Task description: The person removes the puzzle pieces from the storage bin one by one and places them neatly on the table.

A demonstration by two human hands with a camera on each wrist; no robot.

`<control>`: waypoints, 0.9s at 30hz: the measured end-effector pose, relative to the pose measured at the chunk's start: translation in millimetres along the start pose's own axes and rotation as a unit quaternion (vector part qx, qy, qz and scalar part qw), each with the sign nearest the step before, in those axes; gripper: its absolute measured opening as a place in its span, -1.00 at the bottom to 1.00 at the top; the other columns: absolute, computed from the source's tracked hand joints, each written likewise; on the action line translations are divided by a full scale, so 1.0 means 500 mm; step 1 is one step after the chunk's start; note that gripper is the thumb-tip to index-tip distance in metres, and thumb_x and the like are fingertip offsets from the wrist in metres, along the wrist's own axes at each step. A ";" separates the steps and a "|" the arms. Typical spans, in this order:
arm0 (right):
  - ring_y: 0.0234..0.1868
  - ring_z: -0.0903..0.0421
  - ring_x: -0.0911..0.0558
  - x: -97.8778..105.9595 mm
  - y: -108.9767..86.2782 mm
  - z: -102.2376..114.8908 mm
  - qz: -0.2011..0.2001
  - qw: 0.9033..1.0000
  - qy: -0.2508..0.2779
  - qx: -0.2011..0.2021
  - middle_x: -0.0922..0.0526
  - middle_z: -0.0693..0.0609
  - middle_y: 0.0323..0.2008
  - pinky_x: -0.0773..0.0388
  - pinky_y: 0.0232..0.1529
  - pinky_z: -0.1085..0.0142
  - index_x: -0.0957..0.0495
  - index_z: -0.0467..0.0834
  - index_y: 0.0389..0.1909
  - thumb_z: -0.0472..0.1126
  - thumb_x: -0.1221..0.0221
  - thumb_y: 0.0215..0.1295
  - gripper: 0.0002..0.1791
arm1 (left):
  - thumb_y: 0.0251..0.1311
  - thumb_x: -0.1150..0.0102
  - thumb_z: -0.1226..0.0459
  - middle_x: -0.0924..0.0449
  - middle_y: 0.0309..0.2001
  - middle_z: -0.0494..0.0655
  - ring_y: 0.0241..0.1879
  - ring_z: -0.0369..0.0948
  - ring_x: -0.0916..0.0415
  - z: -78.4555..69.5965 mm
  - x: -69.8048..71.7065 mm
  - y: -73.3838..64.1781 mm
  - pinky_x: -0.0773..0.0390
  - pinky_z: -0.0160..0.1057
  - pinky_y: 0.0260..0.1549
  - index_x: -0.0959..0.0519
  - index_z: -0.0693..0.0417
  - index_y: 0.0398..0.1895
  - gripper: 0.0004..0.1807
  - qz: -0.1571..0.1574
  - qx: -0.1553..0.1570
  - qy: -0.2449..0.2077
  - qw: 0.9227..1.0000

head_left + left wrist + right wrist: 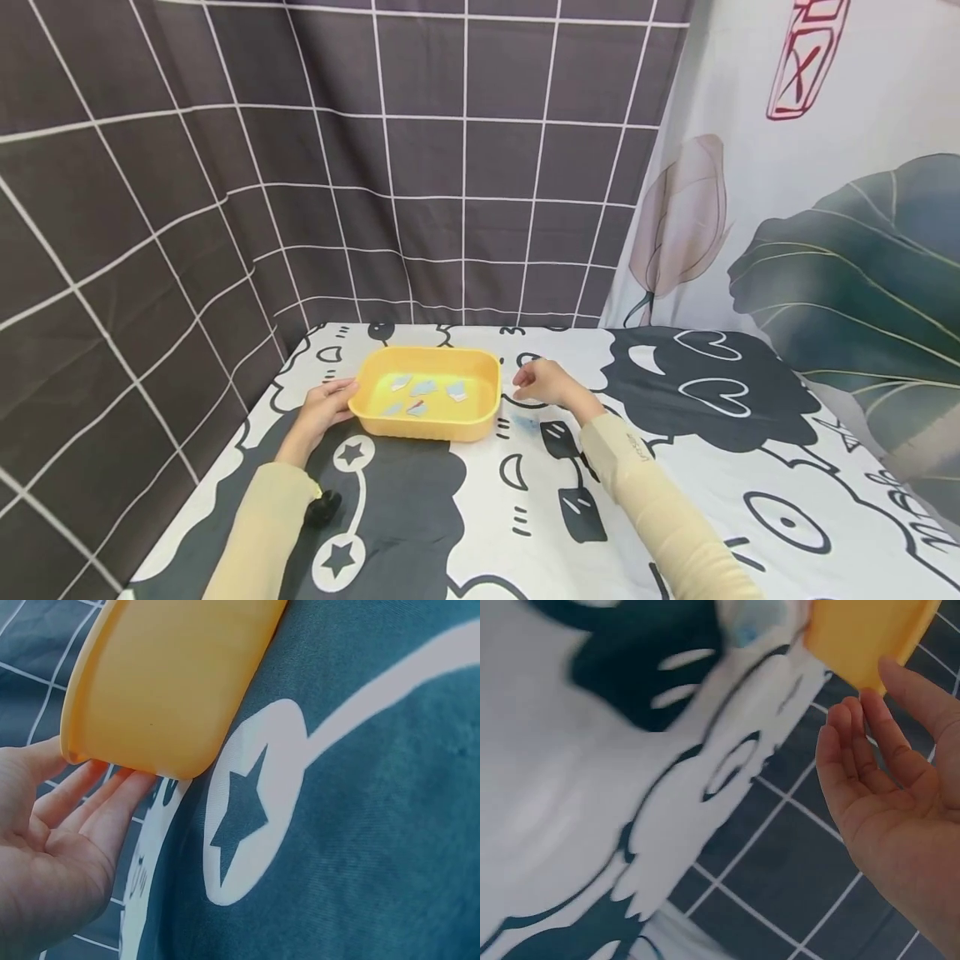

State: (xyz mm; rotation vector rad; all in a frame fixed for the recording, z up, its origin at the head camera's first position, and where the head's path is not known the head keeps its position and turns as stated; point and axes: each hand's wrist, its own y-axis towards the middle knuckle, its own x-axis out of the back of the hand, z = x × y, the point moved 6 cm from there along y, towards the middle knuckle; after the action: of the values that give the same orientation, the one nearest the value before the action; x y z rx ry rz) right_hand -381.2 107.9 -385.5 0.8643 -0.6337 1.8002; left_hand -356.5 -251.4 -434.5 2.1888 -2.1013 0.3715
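A shallow yellow plastic tub point(427, 429) with rounded corners sits on the patterned cloth. Several small torn-looking pieces point(423, 388), pale blue and white, lie scattered over its floor. At the tub's left end my left hand point(324, 408) grips the rim, thumb at the top edge and fingers lower on the end wall; the left wrist view shows the tub point(176, 690) hiding the fingertips. Off the opposite end, my right hand point(546, 382) hovers with loosely bent fingers and nothing in them. In the right wrist view its palm point(900, 802) faces the camera, near the tub's corner point(855, 645).
A black-and-white cartoon cloth point(517, 508) covers the table. On it, just below the right hand, shows a faint light-blue patch point(527, 422). Behind and at the left hangs a dark curtain point(502, 158) with white grid lines; a flower-printed curtain point(750, 167) hangs at the right.
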 end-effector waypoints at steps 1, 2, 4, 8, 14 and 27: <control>-0.26 0.08 -0.61 0.004 0.003 0.009 -0.011 1.000 0.003 0.009 -0.70 -0.14 -0.29 -0.65 -0.16 0.30 -0.62 -0.35 -0.18 -0.33 -0.31 0.13 -0.75 | 0.40 -0.04 0.13 -0.35 0.32 0.40 -0.19 -0.47 -0.56 0.000 -0.002 0.001 -0.71 -0.37 -0.06 -0.26 0.43 0.36 -0.36 0.002 -0.002 -0.001 1.000; -0.25 0.07 -0.62 0.008 0.005 0.018 -0.023 1.000 0.005 0.019 -0.70 -0.15 -0.29 -0.65 -0.14 0.29 -0.62 -0.35 -0.19 -0.33 -0.31 0.13 -0.76 | 0.40 -0.04 0.12 -0.34 0.32 0.40 -0.18 -0.46 -0.56 -0.001 -0.003 0.003 -0.70 -0.37 -0.05 -0.26 0.43 0.36 -0.36 0.005 -0.004 0.000 1.000; -0.25 0.06 -0.62 0.012 0.011 0.038 -0.043 0.998 0.011 0.040 -0.70 -0.15 -0.29 -0.66 -0.14 0.27 -0.62 -0.35 -0.19 -0.33 -0.30 0.15 -0.77 | 0.40 -0.05 0.11 -0.35 0.32 0.40 -0.17 -0.45 -0.56 -0.001 -0.005 0.005 -0.70 -0.36 -0.04 -0.27 0.43 0.35 -0.35 0.006 -0.007 -0.003 1.000; -0.26 0.08 -0.61 0.001 0.021 0.083 -0.055 0.995 0.007 0.078 -0.69 -0.13 -0.28 -0.65 -0.16 0.31 -0.62 -0.34 -0.14 -0.27 -0.32 0.18 -0.73 | 0.40 -0.04 0.11 -0.37 0.30 0.38 -0.19 -0.46 -0.55 0.001 -0.003 0.005 -0.70 -0.39 -0.05 -0.28 0.43 0.34 -0.36 0.001 -0.002 -0.005 1.000; -0.25 0.11 -0.57 -0.040 0.039 0.134 -0.035 0.995 0.011 0.094 -0.68 -0.12 -0.24 -0.61 -0.15 0.34 -0.62 -0.34 -0.09 -0.25 -0.34 0.16 -0.67 | 0.42 -0.03 0.16 -0.37 0.29 0.39 -0.17 -0.42 -0.55 0.001 0.001 -0.004 -0.70 -0.37 -0.04 -0.31 0.44 0.32 -0.41 -0.014 0.005 -0.004 1.000; -0.32 0.14 -0.58 -0.134 0.094 0.178 -0.017 0.991 0.050 0.119 -0.69 -0.10 -0.34 -0.57 -0.26 0.45 -0.64 -0.35 -0.18 -0.29 -0.36 0.13 -0.73 | 0.40 -0.06 0.16 -0.44 0.25 0.35 -0.06 -0.22 -0.60 0.005 -0.003 -0.001 -0.68 -0.16 0.08 -0.38 0.38 0.28 -0.46 -0.038 0.019 -0.025 0.999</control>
State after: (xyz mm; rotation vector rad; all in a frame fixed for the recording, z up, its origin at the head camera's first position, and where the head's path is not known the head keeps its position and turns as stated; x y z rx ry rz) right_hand -384.8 -12.9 -386.0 0.9301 -0.3422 1.9007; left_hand -355.7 -250.3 -437.3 2.3150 -2.0448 0.3579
